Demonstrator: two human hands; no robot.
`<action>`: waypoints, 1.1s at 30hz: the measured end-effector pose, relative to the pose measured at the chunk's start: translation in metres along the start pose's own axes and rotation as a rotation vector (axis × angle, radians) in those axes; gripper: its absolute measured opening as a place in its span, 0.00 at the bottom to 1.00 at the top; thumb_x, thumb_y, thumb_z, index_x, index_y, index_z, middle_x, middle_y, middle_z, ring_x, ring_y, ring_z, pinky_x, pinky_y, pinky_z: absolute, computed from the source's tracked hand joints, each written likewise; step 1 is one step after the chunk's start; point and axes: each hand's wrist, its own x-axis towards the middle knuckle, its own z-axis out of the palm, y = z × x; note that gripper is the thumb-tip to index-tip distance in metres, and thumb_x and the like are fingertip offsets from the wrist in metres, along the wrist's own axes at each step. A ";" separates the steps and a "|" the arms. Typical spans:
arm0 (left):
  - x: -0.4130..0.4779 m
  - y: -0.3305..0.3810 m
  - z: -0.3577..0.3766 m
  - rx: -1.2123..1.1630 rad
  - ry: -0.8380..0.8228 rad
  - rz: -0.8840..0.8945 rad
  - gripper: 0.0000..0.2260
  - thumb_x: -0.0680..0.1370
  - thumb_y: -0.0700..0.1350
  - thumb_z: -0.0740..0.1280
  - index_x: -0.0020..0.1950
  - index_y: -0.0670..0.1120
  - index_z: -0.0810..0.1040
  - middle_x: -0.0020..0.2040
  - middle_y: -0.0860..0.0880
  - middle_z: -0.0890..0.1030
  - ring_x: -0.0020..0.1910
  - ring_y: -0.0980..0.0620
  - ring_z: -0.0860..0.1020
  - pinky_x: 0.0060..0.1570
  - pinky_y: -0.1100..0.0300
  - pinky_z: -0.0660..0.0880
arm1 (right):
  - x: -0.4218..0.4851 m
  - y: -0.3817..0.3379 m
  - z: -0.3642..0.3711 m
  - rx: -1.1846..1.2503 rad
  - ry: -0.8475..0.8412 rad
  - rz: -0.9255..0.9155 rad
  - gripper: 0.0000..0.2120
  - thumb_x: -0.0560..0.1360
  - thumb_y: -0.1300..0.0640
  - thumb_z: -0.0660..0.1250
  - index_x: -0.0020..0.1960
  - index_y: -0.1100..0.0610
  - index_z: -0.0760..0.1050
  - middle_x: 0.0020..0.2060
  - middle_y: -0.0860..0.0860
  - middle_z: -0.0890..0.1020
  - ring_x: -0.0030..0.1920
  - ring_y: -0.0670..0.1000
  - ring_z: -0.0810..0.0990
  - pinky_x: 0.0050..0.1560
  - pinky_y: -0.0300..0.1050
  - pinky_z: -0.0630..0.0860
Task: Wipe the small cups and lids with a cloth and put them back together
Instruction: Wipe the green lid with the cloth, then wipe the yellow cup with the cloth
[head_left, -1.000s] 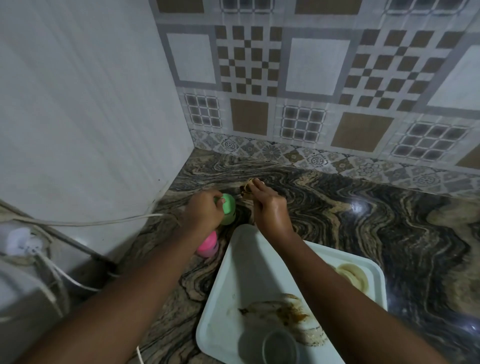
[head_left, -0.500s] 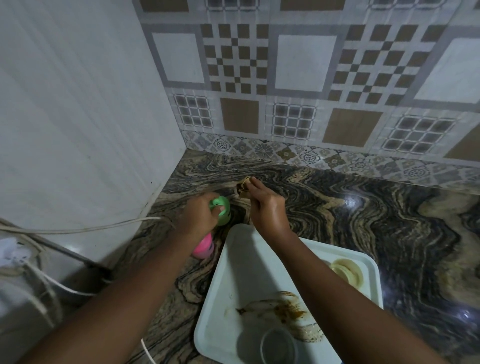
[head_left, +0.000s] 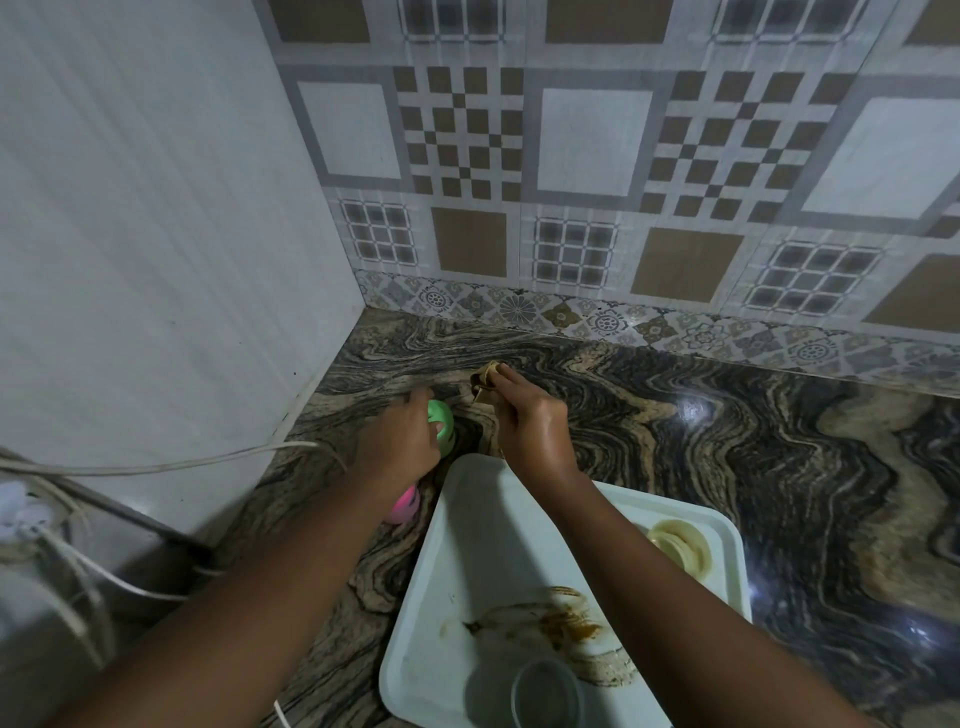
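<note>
My left hand (head_left: 397, 447) grips a small green cup or lid (head_left: 441, 423) low over the marbled counter (head_left: 727, 467), near the wall corner. Just to its right, my right hand (head_left: 530, 423) pinches a crumpled tan cloth (head_left: 482, 385) at its fingertips. A pink cup (head_left: 405, 506) stands on the counter under my left wrist, partly hidden. In the white tray (head_left: 467, 545) lie a cream lid (head_left: 680, 548) at the far right corner and a clear small cup (head_left: 545, 693) at the near edge.
Brown smears stain the tray floor. White cables (head_left: 156, 465) run along the left wall to a plug at the far left. Tiled walls close the corner behind and to the left. The counter stretches to the right.
My left hand has turned the green piece and lowered it slightly toward the counter. My right hand with the cloth has drawn a little away from it.
</note>
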 end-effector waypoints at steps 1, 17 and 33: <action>0.000 0.000 -0.002 0.017 0.006 0.002 0.20 0.79 0.49 0.65 0.70 0.48 0.68 0.60 0.41 0.78 0.57 0.38 0.78 0.49 0.47 0.75 | 0.000 0.001 -0.001 0.002 0.000 0.005 0.14 0.78 0.66 0.65 0.62 0.66 0.81 0.62 0.66 0.81 0.64 0.62 0.81 0.63 0.60 0.79; -0.009 -0.007 -0.009 -0.041 -0.010 0.012 0.27 0.78 0.58 0.64 0.76 0.55 0.64 0.72 0.44 0.71 0.65 0.38 0.74 0.57 0.44 0.76 | -0.001 -0.007 -0.016 -0.056 0.012 0.006 0.14 0.79 0.67 0.67 0.63 0.62 0.82 0.61 0.60 0.83 0.63 0.55 0.82 0.65 0.48 0.78; -0.102 0.129 -0.028 -0.520 0.201 0.433 0.10 0.77 0.44 0.70 0.57 0.45 0.82 0.54 0.48 0.84 0.55 0.49 0.80 0.55 0.57 0.76 | -0.092 -0.053 -0.171 -0.112 0.137 0.214 0.15 0.79 0.59 0.70 0.65 0.60 0.81 0.54 0.54 0.86 0.53 0.37 0.79 0.47 0.19 0.69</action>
